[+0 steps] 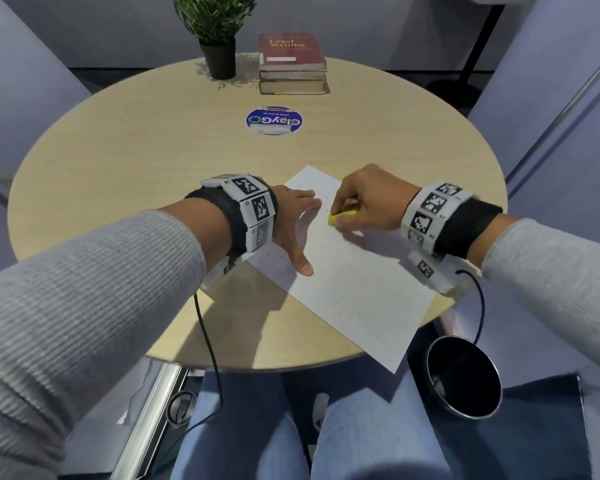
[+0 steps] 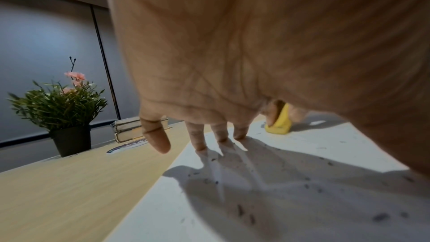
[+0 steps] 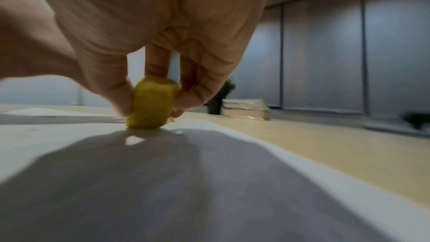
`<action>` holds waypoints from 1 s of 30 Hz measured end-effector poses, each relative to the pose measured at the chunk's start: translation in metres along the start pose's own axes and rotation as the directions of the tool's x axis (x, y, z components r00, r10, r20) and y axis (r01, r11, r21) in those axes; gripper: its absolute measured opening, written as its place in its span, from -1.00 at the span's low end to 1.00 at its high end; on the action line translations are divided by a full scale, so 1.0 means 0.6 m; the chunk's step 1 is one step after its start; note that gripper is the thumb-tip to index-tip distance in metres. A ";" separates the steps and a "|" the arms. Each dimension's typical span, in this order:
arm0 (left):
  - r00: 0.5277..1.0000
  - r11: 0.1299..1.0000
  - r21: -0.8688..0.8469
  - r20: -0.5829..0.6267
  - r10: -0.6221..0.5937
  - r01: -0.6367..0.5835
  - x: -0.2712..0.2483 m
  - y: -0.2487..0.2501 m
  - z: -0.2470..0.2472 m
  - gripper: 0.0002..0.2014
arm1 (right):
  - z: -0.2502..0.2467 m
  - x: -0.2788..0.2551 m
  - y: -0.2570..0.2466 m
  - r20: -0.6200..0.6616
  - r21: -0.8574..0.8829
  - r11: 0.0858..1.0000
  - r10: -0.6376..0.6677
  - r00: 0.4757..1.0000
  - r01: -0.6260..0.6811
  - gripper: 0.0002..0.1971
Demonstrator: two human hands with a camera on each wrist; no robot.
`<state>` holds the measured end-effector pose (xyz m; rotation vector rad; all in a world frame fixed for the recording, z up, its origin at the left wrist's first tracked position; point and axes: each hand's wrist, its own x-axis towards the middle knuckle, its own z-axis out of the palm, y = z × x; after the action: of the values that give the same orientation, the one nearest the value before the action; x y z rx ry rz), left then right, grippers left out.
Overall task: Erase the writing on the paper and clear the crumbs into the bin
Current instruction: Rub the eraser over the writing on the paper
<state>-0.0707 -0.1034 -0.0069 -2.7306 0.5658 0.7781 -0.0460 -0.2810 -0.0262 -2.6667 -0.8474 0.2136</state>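
Observation:
A white sheet of paper [image 1: 354,289] lies slanted on the round wooden table [image 1: 153,161], its near corner past the table's front edge. My right hand [image 1: 364,202] pinches a yellow eraser [image 1: 342,216] and holds it down on the sheet's upper part; the eraser [image 3: 151,104] stands on end between thumb and fingers. My left hand [image 1: 291,223] lies flat on the sheet's left side, fingers spread, fingertips [image 2: 239,133] touching the paper [image 2: 302,190]. Dark eraser crumbs [image 2: 242,211] are scattered over the sheet. The yellow eraser [image 2: 279,124] shows beyond my left fingers. A black bin [image 1: 465,375] stands on the floor at the lower right.
A potted plant [image 1: 219,39] and a stack of books [image 1: 291,64] stand at the table's far edge. A round blue sticker [image 1: 274,121] lies mid-table. Cables hang from both wrists. My knees [image 1: 257,438] are under the table's front edge, beside a chrome table leg [image 1: 153,410].

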 end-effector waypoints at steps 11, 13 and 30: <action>0.999 1.000 -0.013 -0.043 0.021 -0.022 0.002 -0.002 0.007 0.24 | 0.022 0.009 -0.027 0.055 0.006 0.996 -0.089 0.994 0.089 -0.84; 0.997 0.999 -0.031 -0.069 0.037 -0.040 0.002 -0.002 0.009 0.18 | 0.017 0.012 -0.023 0.049 0.023 0.997 -0.073 0.996 0.071 -0.84; 0.999 1.000 0.006 -0.032 0.015 -0.015 -0.008 0.006 -0.001 0.18 | 0.016 0.005 -0.025 0.068 -0.003 0.995 -0.103 0.992 0.103 -0.83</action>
<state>-0.0758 -0.1056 -0.0045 -2.7410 0.5954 0.7366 -0.0536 -0.2650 -0.0300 -2.6265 -1.0053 0.2773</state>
